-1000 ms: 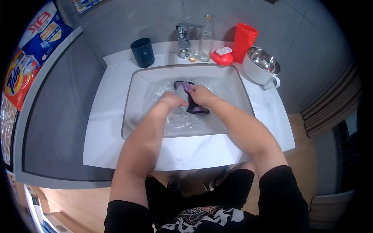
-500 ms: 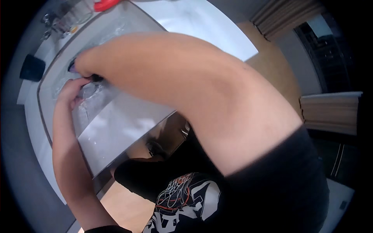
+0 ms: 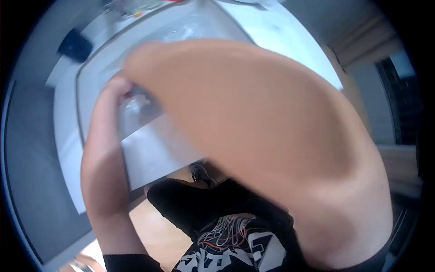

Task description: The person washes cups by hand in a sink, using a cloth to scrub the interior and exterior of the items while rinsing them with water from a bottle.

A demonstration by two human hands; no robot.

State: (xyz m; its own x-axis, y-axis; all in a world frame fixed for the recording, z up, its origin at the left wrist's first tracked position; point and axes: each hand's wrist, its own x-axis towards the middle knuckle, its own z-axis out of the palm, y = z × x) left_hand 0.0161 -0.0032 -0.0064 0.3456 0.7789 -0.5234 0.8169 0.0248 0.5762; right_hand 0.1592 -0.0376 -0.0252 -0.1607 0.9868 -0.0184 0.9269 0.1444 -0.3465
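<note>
The cloth, black and purple in the earlier views, is hidden now: our right arm (image 3: 235,104) covers the space between our hands, so we cannot tell exactly where it lies. Our left hand (image 3: 118,85) reaches into the sink (image 3: 93,75) with its fingers bent downward; our right hand (image 3: 136,63), just beside it, is a blur. We cannot tell whether either pinches anything. Near our left fingertips, rippled water (image 3: 136,109) catches the light. The white counter (image 3: 152,149) surrounds the sink. On its far side we see a dark mug (image 3: 75,46) and, well apart from it, a small yellow cap (image 3: 137,14).
</note>
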